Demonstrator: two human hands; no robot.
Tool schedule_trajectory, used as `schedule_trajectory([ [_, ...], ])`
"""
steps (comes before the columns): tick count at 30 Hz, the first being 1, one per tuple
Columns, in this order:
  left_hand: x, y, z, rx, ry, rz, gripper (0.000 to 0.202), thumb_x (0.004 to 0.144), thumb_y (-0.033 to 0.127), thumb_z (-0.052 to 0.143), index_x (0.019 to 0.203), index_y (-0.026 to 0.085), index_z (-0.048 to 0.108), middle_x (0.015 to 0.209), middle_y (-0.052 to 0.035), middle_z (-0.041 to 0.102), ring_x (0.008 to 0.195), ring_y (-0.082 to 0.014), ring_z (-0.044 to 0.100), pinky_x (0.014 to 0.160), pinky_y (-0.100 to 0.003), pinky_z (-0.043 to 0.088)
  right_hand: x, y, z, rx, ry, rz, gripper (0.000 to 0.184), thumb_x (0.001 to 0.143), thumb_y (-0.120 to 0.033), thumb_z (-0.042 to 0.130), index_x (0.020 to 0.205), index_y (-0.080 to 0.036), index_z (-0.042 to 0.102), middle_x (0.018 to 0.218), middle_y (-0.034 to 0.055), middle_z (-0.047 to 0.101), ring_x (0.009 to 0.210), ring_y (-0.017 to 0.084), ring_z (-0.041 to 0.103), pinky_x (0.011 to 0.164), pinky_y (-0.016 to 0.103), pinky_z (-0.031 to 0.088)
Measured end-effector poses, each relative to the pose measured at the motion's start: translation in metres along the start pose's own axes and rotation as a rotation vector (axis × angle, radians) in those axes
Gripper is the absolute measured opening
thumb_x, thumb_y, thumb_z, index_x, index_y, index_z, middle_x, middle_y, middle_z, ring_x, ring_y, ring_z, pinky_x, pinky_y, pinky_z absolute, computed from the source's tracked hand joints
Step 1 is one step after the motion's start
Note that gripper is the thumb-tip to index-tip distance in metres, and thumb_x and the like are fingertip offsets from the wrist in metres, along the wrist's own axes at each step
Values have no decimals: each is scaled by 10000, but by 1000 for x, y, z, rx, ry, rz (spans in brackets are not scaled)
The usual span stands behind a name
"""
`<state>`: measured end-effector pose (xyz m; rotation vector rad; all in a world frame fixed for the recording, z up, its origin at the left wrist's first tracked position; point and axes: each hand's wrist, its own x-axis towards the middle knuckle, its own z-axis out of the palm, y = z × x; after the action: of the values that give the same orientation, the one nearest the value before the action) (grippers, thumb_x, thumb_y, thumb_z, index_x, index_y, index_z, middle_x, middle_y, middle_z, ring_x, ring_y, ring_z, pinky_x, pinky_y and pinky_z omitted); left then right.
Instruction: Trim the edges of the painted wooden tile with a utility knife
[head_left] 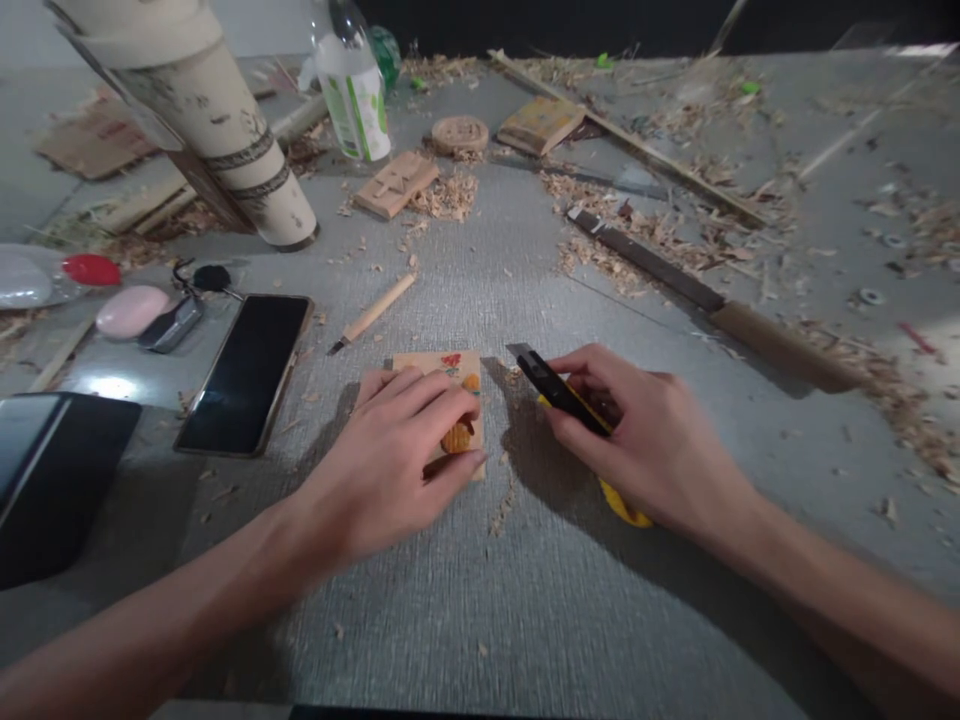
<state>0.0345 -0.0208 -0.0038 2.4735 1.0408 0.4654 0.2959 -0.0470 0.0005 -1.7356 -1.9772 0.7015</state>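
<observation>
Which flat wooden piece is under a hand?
The painted board with a red flower, under the left hand; the carved block, round piece and yellowish block lie farther back.

A woodcarving workshop, judging by the scattered shavings (452,198), long file (652,262) and carved block (396,186)

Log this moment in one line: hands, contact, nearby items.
left hand: resting on painted wooden piece | right hand: holding utility knife, blade out, apart from piece | nearby: phone, wooden-handled tool

A grey surface (420,620) carries painted board (469,366), shavings (454,195), phone (244,375).
</observation>
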Motion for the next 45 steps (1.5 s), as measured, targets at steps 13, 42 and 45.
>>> schedule_trajectory([
  [13, -1, 4, 5, -65, 37, -46, 136, 1058, 174, 628, 960, 240, 562, 958, -4, 705, 953, -247, 652, 865, -460, 394, -1, 0, 0, -29, 14, -18, 193, 968, -295, 685, 1155, -257, 707, 741, -52, 708, 605, 144, 626, 568, 288, 424],
  [42, -4, -8, 9, -19, 81, 108, 63, 1077, 177, 634, 1106, 218, 673, 1057, -28, 730, 997, -246, 651, 911, -417, 341, 1, 4, 2, 0, 11, -25, 193, 970, -309, 689, 1161, -282, 694, 778, -56, 735, 636, 150, 664, 591, 316, 455],
  [45, -4, -8, 7, -19, 68, 105, 32, 1066, 172, 652, 1060, 203, 646, 1024, -17, 716, 971, -230, 633, 894, -401, 345, 1, 4, 2, 4, 7, -30, 211, 968, -299, 681, 1178, -281, 694, 796, -58, 746, 649, 151, 681, 611, 321, 467],
])
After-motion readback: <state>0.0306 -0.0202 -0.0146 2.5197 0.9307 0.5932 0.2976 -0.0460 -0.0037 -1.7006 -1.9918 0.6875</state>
